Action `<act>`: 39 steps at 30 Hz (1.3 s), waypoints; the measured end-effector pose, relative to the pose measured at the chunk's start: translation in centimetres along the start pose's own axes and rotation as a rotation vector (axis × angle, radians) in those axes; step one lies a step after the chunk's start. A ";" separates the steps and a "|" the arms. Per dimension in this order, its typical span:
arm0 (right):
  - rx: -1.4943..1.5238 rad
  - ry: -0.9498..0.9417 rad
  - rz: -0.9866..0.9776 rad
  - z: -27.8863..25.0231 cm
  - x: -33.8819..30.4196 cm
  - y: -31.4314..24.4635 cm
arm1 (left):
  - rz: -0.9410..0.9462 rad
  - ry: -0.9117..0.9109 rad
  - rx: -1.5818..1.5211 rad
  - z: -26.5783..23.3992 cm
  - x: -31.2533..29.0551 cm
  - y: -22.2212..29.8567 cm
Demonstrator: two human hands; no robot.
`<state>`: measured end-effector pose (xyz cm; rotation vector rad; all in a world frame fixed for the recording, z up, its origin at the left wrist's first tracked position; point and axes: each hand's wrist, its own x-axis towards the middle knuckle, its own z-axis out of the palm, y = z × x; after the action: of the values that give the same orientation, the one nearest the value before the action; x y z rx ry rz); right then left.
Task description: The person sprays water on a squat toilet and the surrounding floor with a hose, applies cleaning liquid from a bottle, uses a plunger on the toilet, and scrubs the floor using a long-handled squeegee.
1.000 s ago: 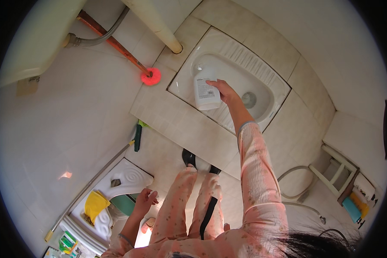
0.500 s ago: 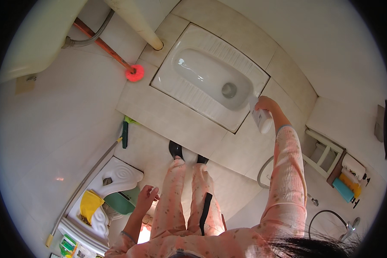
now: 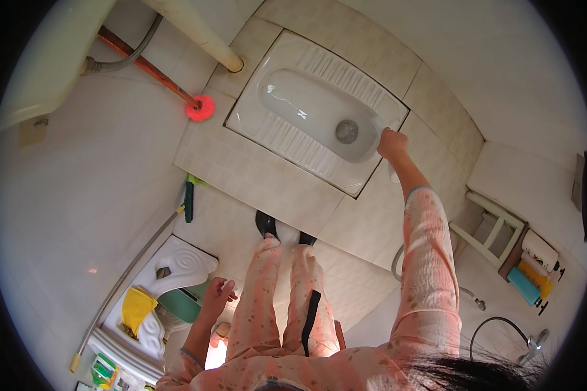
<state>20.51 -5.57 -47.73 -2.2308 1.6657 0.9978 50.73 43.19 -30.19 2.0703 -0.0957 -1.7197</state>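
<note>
A white squat toilet (image 3: 254,127) is set into the raised tiled floor, with a round drain hole (image 3: 346,131) in its bowl. Over the bowl's right end, my right hand (image 3: 393,143) is closed round a white bottle (image 3: 394,174). Most of that bottle is hidden behind the hand and wrist; only a pale bit shows below. At the lower left hangs my left hand (image 3: 220,298), fingers loosely bent and apart, holding nothing. It is nearest to the white corner basin (image 3: 186,254).
Against the left wall leans a brush (image 3: 200,108) with a red-pink head. A long-handled green broom (image 3: 189,202) stands below it. A yellow cloth (image 3: 137,309) lies on the basin. On the right are a white rack (image 3: 496,228) and a shower hose (image 3: 479,322). A floor step runs before my feet.
My right hand has turned and shifted slightly left and up over the bowl's end, so the bottle is now mostly hidden. The drain hole looks lighter and speckled. My left hand has barely moved.
</note>
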 end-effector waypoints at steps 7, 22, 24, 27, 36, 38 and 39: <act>0.018 -0.160 0.002 -1.7 -0.7 0.8 | -0.007 0.003 -0.046 0.3 -0.1 -0.7; 1.166 -0.751 -0.164 -0.7 1.7 -7.1 | -0.025 0.009 -0.060 0.5 -0.5 -0.4; 1.276 -0.632 -0.113 -2.7 1.4 -10.2 | -0.034 0.009 -0.048 0.3 -0.7 -0.4; 1.399 -0.538 -0.118 -4.4 0.7 -11.2 | -0.011 0.026 -0.036 0.2 -1.0 -0.3; 1.487 -0.060 -0.116 1.0 -8.6 -4.0 | 0.042 0.010 -0.010 1.6 -3.8 1.6; 1.347 0.213 -0.129 2.8 -12.3 -0.6 | 0.148 -0.017 -0.020 2.5 -4.5 2.0; 1.358 0.215 -0.111 2.7 -14.7 0.0 | 0.160 -0.012 -0.014 2.6 -5.1 2.1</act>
<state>17.30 7.32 -40.82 -1.4105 1.4822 -0.4144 47.56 42.18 -25.00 1.9851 -0.2452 -1.6317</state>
